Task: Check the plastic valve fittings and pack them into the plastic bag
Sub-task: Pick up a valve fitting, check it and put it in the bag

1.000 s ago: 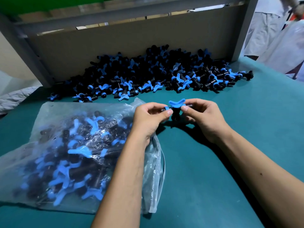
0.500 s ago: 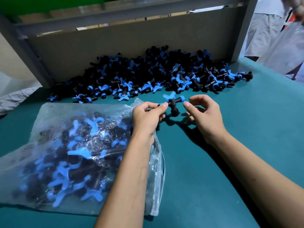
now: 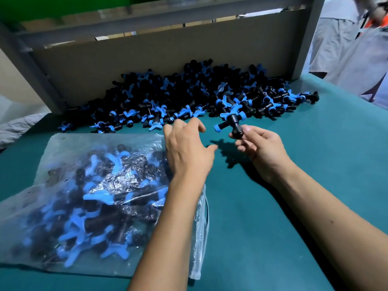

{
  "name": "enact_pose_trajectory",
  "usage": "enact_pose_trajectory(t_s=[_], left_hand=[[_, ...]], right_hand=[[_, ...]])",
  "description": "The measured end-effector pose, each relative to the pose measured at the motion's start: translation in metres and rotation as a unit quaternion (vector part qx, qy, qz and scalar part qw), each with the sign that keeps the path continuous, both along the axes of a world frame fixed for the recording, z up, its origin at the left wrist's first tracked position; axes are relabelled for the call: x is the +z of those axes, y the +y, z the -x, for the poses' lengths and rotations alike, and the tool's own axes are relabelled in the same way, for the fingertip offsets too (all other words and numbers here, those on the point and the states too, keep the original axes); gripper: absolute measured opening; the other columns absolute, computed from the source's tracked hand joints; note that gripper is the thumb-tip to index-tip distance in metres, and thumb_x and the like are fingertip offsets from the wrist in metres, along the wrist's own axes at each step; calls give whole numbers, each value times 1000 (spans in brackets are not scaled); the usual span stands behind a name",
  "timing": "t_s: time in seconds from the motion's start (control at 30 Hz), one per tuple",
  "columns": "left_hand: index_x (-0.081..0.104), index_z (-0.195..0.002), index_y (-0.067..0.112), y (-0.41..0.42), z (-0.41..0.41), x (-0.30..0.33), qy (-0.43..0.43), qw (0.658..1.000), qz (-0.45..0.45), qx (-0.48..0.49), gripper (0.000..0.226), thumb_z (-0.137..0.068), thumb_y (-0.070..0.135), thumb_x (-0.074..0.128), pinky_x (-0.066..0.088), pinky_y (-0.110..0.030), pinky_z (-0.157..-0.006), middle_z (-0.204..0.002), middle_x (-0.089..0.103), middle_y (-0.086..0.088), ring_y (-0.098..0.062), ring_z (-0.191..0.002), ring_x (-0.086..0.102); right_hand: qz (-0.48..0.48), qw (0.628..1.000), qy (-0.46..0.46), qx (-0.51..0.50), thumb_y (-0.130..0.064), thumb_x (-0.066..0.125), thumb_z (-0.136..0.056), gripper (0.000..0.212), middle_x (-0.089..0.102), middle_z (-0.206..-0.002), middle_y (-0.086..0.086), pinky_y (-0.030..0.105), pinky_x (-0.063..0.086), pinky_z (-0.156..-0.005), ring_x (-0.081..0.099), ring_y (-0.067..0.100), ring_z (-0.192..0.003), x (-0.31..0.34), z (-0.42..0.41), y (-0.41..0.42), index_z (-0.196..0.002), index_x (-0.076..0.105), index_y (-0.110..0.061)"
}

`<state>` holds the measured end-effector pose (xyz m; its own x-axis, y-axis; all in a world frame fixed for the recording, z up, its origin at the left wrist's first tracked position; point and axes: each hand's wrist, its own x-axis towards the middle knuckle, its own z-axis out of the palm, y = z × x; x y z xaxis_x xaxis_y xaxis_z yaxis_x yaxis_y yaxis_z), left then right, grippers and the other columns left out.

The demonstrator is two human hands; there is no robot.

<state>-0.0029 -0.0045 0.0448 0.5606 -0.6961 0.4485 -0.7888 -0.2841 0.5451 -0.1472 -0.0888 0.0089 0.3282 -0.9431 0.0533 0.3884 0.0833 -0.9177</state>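
A black valve fitting (image 3: 232, 122) with blue handle and blue end caps is pinched by its lower end in my right hand (image 3: 259, 147), above the green table. My left hand (image 3: 188, 148) hovers with fingers spread and holds nothing, stretched toward the near edge of a big pile of black and blue fittings (image 3: 189, 99) against the back board. A clear plastic bag (image 3: 63, 156) holding several fittings lies flat at the left, its mouth under my left forearm.
The green table top (image 3: 294, 206) spreads to the right and front. A brown board (image 3: 168, 55) and grey frame posts (image 3: 304, 38) wall off the back. A person in light clothes (image 3: 357, 49) stands at the far right.
My left hand let go of the fitting and opened, moving forward toward the pile. My right hand now holds the fitting alone and has turned it, shifting slightly right.
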Motion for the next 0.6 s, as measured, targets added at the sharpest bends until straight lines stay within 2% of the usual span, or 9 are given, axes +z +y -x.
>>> enact_pose_trajectory(t_s=[0.03,0.07,0.13,0.23,0.3,0.37,0.43,0.5,0.6], left_hand=[[60,-111,33,2,-1,0,-58,998,-31,18,54,-68,35,93,35,-24,-83,-108,49,4,-17,-107,39],[56,-119,34,4,-3,1,-77,995,-60,27,63,-68,24,92,37,-25,-83,-116,43,0,-21,-113,36],[50,-127,32,5,-5,2,-78,992,-91,39,72,-69,1,78,46,-30,-87,-124,36,-6,-28,-118,34],[49,-128,29,8,-8,10,-44,995,-85,34,69,-72,-7,66,47,-35,-83,-122,38,-7,-29,-114,40],[53,-119,27,9,-12,16,5,999,-47,18,55,-75,-6,62,45,-39,-73,-112,49,-4,-29,-101,52],[59,-105,26,11,-16,21,52,999,0,8,39,-76,-1,62,50,-36,-69,-94,62,1,-27,-86,61],[64,-94,24,14,-21,26,94,994,57,0,27,-77,4,63,48,-24,-64,-74,65,7,-19,-75,63],[69,-89,21,16,-25,30,119,987,106,-7,19,-78,7,66,39,-8,-58,-66,64,10,-4,-64,60],[74,-84,21,17,-31,36,136,980,148,-14,14,-78,9,69,37,-3,-56,-66,64,10,2,-58,57]], right_hand=[[-50,997,-50,19,-15,55,-103,20,75,-94,15,16,53,-58,62,10,-63,2,4,-2,-106,67,1],[-92,991,-92,29,-17,53,-104,22,74,-96,17,15,53,-59,61,9,-64,4,7,-4,-108,64,2],[-150,976,-154,31,-17,52,-104,21,72,-97,20,14,54,-59,62,10,-65,5,11,-8,-109,61,2],[-162,972,-165,36,-17,53,-104,23,72,-100,21,14,55,-60,64,11,-68,4,10,-10,-113,60,4],[-140,980,-140,38,-17,56,-102,23,73,-101,17,14,54,-61,64,10,-70,1,10,-10,-114,62,1],[-85,991,-94,34,-15,62,-98,18,74,-95,9,16,54,-61,65,11,-70,0,8,-8,-111,66,-4],[-8,999,-33,30,-10,72,-88,15,73,-86,5,21,54,-61,65,14,-67,-1,4,-3,-102,72,-9],[78,994,60,42,-7,79,-82,16,74,-86,9,28,58,-63,65,19,-67,-4,1,3,-95,76,-15],[187,965,172,70,-7,84,-80,19,76,-88,13,42,59,-72,66,23,-67,-3,-6,13,-94,77,-17]])
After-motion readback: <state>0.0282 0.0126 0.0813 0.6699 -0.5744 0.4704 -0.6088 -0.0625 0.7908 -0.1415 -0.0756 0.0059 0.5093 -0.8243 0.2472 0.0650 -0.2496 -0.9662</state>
